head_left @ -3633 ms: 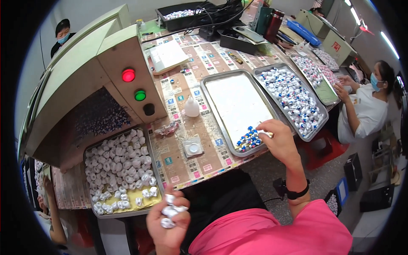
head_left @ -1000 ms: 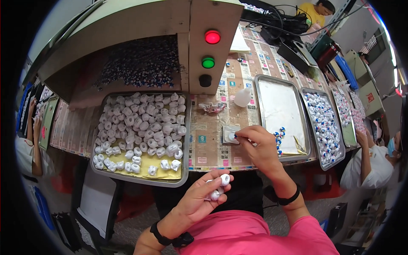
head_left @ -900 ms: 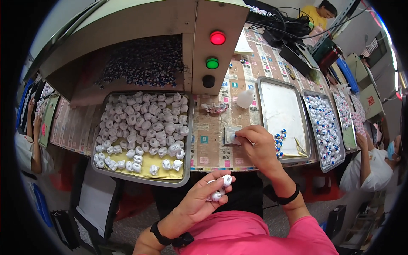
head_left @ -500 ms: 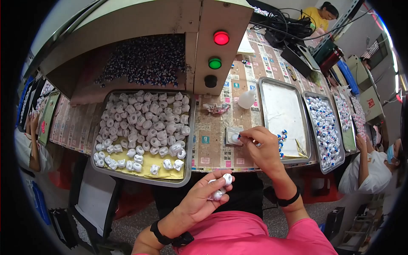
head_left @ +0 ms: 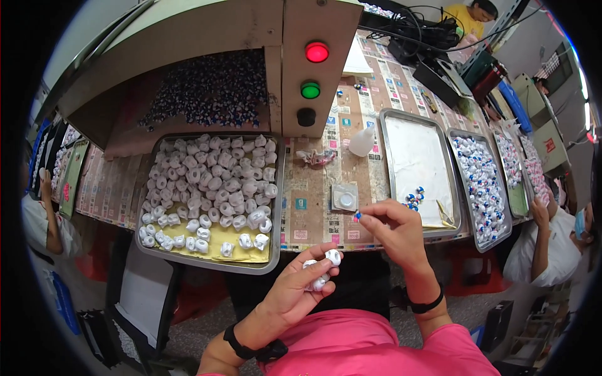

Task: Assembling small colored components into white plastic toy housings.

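Several small white hollow plastic pieces (head_left: 333, 257) sit in my left hand (head_left: 300, 282), which is curled around them in front of my body. The front one has its opening turned up toward my right hand. My right hand (head_left: 396, 229) pinches a tiny blue and red piece (head_left: 357, 216) between thumb and fingertips, above the table's front edge. Just beyond it lies a small square pad with a round pale dish (head_left: 344, 199). To the right, a metal tray (head_left: 387, 156) lined with white paper holds a little pile of blue, red and white pieces (head_left: 414, 197).
A large tray (head_left: 281, 207) of white pieces stands at left, under a machine housing with red and green lights (head_left: 316, 52). A white squeeze bottle (head_left: 362, 142) and a crumpled wrapper (head_left: 315, 156) stand mid-table. Another full tray (head_left: 480, 188) is at right. Co-workers sit on both sides.
My right hand has drawn back from the round dish toward my left hand, carrying the tiny blue and red piece. The left hand has barely shifted.
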`<state>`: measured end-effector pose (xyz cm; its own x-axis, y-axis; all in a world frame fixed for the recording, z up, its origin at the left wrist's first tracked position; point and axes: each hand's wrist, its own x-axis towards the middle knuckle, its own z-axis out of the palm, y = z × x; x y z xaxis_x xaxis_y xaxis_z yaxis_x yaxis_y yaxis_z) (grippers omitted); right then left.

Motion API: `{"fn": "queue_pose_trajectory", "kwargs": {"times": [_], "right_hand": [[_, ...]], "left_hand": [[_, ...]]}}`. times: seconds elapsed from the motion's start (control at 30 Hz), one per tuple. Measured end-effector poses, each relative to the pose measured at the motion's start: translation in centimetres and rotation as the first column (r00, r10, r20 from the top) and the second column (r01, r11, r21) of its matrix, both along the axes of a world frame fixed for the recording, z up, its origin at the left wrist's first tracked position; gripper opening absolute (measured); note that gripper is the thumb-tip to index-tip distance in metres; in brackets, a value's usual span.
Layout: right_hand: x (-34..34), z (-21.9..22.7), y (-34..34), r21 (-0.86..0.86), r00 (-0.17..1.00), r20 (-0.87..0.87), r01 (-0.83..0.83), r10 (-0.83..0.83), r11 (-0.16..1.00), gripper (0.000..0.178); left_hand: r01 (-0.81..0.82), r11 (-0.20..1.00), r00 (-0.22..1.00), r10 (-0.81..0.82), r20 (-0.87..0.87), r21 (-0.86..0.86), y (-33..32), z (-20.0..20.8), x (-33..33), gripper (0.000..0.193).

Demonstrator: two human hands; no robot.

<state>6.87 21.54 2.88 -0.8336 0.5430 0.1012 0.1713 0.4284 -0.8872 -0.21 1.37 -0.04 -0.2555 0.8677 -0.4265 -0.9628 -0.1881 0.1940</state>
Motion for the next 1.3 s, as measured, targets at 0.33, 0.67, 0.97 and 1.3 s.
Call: {"fn": "queue_pose_trajectory", "kwargs": {"times": [0.33,0.67,0.97,1.3], "right_hand": [[3.1,0.6,-3.0,-0.355,0.983,-0.112,-0.174,0.143,0.918,0.016],[3.7,0.3,-2.8,-0.228,0.965,-0.094,-0.259,0.244,0.938,0.015],[5.1,0.7,-1.4,-0.222,0.964,-0.167,-0.242,0.207,0.945,0.013],[11.4,2.5,7.5,0.245,0.774,-0.350,0.620,-0.528,0.745,0.009]], "left_hand": [[-0.013,0.999,0.999,0.011,-0.041,-0.049,0.3,-0.2,0.5,0.033],[-0.059,0.997,0.980,0.050,-0.192,-0.042,0.1,-0.9,1.4,0.029],[-0.036,0.993,0.944,-0.003,-0.330,-0.112,2.4,0.1,1.9,0.031],[0.124,0.990,0.989,-0.129,-0.080,-0.064,3.6,1.6,2.5,0.037]]}}
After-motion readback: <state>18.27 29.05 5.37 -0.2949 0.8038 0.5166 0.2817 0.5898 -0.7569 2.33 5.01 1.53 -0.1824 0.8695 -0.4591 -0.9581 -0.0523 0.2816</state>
